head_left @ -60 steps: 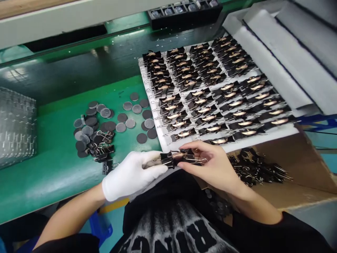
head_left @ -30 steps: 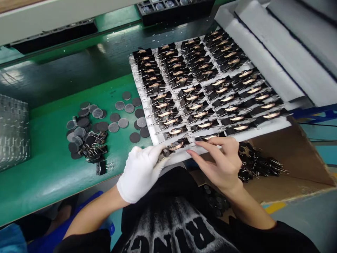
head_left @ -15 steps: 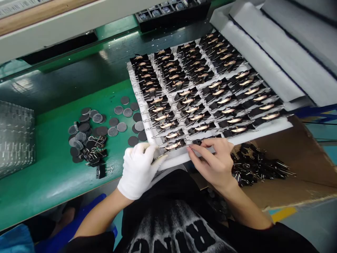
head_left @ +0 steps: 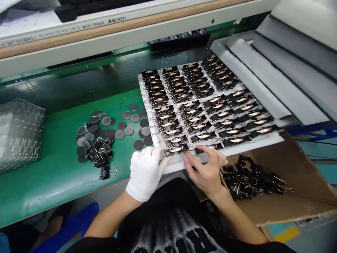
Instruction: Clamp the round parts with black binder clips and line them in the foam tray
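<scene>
The clip [head_left: 176, 149] sits in the nearest row of the foam tray [head_left: 181, 164], at its near-left corner, close to the person's lap. It lies flat. Its long axis runs slantwise, the wire handles pointing down-left toward the left hand [head_left: 145, 173] and the black body pointing up-right into the tray. A copper-coloured piece lies along the top of it, on the same slant as every other clip in the rows.

The left hand wears a white glove. Its fingers [head_left: 155, 153] are bunched together right at the handle ends, but from here I cannot tell whether they grip the wire or only touch it, because the glove covers the contact. The right hand [head_left: 207, 171] is bare and loosely spread, thumb held apart from the rest, with the index finger [head_left: 207, 148] laid along the near row just right of the clip. It covers the next clip over, so little of that one shows.

On the green bench [head_left: 52, 182] to the left lie grey discs [head_left: 119, 124] and a small heap of loose clips [head_left: 100, 154], too tangled to count. A clear stack [head_left: 21, 133] is cut off at the left edge. To the right, a box [head_left: 289, 207] holds a dark mass of more clips, and foam sheets [head_left: 284, 84] run out of sight at the top right.
</scene>
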Demonstrator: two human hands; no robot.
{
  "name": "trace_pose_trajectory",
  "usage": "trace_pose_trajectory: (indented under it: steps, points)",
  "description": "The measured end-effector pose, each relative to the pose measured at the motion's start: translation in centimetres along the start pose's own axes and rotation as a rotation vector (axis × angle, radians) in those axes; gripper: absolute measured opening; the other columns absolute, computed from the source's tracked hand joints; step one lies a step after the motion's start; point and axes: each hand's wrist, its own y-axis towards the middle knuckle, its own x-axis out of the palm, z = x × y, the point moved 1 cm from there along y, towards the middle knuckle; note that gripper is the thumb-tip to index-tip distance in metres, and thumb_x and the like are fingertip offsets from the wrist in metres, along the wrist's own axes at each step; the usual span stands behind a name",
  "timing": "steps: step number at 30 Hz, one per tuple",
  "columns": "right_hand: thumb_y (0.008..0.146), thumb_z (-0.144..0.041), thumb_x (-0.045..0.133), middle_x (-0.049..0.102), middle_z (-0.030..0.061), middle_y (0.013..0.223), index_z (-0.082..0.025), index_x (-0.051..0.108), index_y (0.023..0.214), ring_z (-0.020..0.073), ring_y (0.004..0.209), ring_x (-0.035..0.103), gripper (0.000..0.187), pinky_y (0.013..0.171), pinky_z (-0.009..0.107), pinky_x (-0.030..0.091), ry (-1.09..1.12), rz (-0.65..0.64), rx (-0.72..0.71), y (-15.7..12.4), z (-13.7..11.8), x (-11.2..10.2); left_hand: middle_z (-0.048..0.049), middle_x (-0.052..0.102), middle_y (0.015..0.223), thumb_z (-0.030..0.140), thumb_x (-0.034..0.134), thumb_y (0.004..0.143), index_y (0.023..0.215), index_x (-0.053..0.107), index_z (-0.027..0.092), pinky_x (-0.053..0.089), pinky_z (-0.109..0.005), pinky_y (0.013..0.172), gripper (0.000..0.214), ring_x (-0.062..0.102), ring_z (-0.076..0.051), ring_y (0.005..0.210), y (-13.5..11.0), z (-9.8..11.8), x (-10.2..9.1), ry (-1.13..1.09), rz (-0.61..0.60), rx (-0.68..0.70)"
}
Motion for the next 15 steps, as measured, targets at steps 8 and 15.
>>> trace_pose_trajectory:
  steps: [8,15]
  points:
    - [0.087,-0.019,0.079,0.061,0.0128,0.129,-0.026,0.078,0.104,0.0359,0.119,0.051,0.018,0.096,0.054,0.043,0.010,-0.009,-0.032,0.1,0.3,-0.2,-0.0055,0.070,0.095,0.046,0.060,0.101,0.121,0.065,0.020,0.042,-0.037,0.078,0.034,0.063,-0.024,0.084,-0.9,-0.5,0.7,-0.113,0.053,0.003]
    - [0.090,-0.031,0.069,0.064,0.0107,0.114,-0.029,0.077,0.112,0.0286,0.102,0.055,0.023,0.083,0.043,0.047,-0.042,0.201,-0.208,-2.2,1.9,0.6,-0.0102,0.068,0.111,0.037,0.060,0.101,0.135,0.054,0.018,0.050,-0.039,0.082,0.039,0.065,-0.023,0.089,-2.6,-0.5,3.0,-0.288,0.131,-0.093]
